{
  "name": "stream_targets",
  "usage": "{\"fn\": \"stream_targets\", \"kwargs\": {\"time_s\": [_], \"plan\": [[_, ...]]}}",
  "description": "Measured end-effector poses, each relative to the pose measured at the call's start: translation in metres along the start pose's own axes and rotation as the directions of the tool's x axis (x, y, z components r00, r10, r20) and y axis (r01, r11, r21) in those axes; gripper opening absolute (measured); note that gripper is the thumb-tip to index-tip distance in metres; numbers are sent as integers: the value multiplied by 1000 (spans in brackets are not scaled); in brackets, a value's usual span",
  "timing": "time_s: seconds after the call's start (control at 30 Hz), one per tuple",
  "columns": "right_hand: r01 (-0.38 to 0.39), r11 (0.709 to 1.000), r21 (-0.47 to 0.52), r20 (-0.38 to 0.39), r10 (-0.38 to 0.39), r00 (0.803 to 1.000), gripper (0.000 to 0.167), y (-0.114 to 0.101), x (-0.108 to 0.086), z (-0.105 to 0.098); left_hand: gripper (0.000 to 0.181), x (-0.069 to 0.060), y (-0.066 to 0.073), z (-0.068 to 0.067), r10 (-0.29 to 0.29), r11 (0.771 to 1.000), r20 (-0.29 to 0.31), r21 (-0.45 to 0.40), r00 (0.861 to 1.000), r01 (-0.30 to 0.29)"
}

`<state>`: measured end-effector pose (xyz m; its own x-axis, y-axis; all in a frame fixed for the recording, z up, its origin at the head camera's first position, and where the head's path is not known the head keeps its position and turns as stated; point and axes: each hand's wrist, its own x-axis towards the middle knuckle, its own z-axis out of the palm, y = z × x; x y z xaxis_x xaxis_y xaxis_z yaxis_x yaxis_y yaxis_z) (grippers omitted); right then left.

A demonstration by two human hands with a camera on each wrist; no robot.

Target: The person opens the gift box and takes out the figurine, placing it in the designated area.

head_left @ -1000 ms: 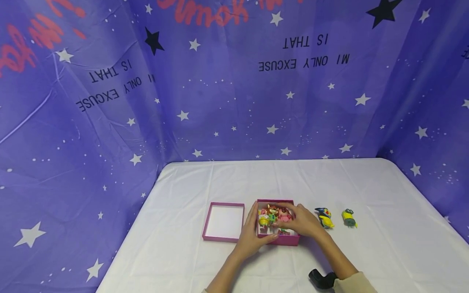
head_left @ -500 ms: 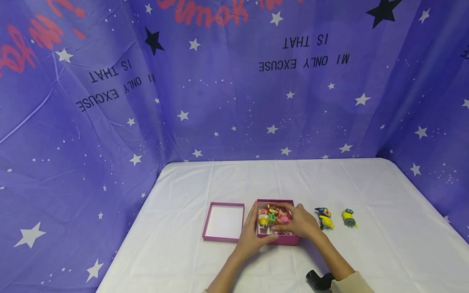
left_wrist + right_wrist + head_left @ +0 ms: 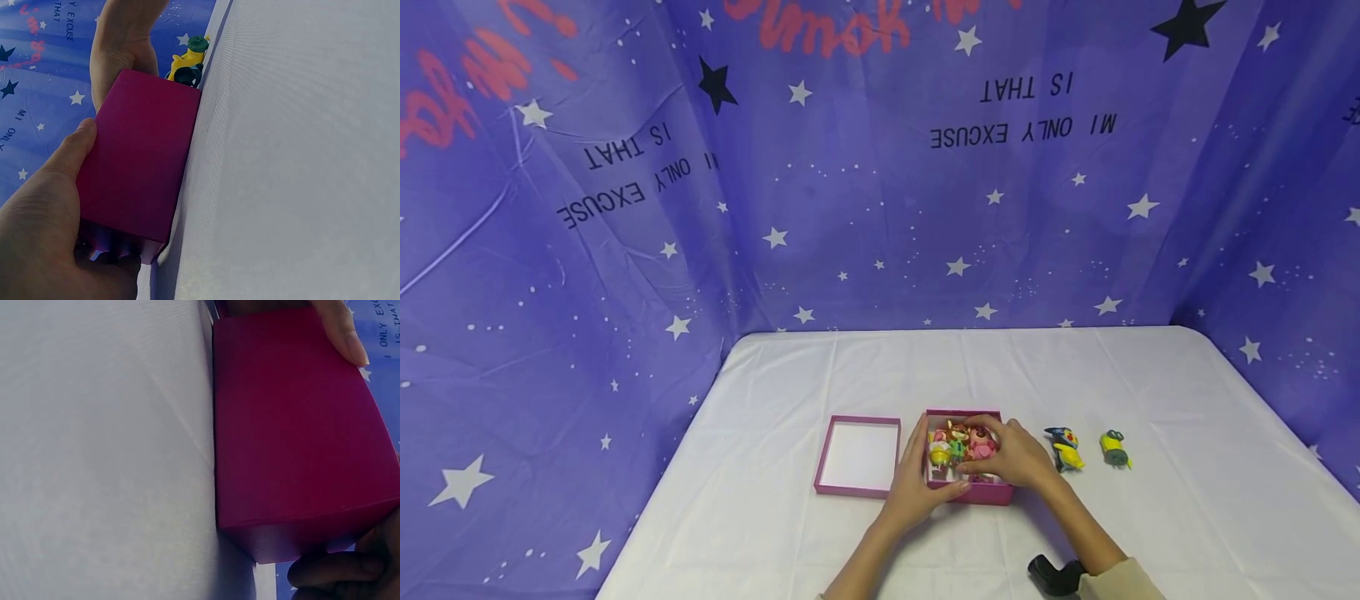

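Observation:
In the head view a magenta box [image 3: 988, 493] holds several small figures, among them a pink one [image 3: 981, 443] and a yellow one [image 3: 939, 454]. My left hand [image 3: 913, 492] grips the box's left side, thumb on the near edge; the left wrist view shows that hand [image 3: 44, 231] around the box [image 3: 140, 156]. Over the right part of the box, my right hand [image 3: 1021, 454] reaches in with bent fingers on the pink figure. The right wrist view shows the box's outer side [image 3: 300, 419] and part of my right hand [image 3: 350, 569].
A shallow magenta-rimmed lid [image 3: 857, 493] lies left of the box. To the right lie a dark blue and yellow figure [image 3: 1066, 451] and a yellow-green one [image 3: 1115, 450]. A black curved object [image 3: 1052, 575] is by my right sleeve, on the white cloth [image 3: 760, 533].
Over the last second my right thumb has shifted slightly left and down within the box, and my right forearm has moved a little left with the black object. My left hand holds its place.

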<state>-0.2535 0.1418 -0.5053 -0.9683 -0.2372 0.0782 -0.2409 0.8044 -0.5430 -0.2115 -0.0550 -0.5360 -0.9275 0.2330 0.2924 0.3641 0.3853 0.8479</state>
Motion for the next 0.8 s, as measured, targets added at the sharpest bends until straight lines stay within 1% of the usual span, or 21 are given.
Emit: {"fn": "stream_targets", "kwargs": {"time_s": [0.2,0.4,0.63,0.73,0.8], "plan": [[12,999,48,-15,-12,1000,73,2,0,1,108,0,1,0,0,1000,-5,0,1000,0],[49,996,74,-43,-46,998,74,5,0,1,108,1,0,0,-1,1000,-13,-3,1000,1],[91,990,107,-34,-88,996,71,10,1,0,109,1,1,-2,5,1000,-7,-3,1000,-5],[103,989,110,-29,-100,995,68,11,1,-2,109,1,0,-2,-6,1000,-3,-1,1000,6],[124,986,115,-35,-121,992,68,12,1,-2,109,1,0,-2,-17,1000,0,3,1000,17]]}}
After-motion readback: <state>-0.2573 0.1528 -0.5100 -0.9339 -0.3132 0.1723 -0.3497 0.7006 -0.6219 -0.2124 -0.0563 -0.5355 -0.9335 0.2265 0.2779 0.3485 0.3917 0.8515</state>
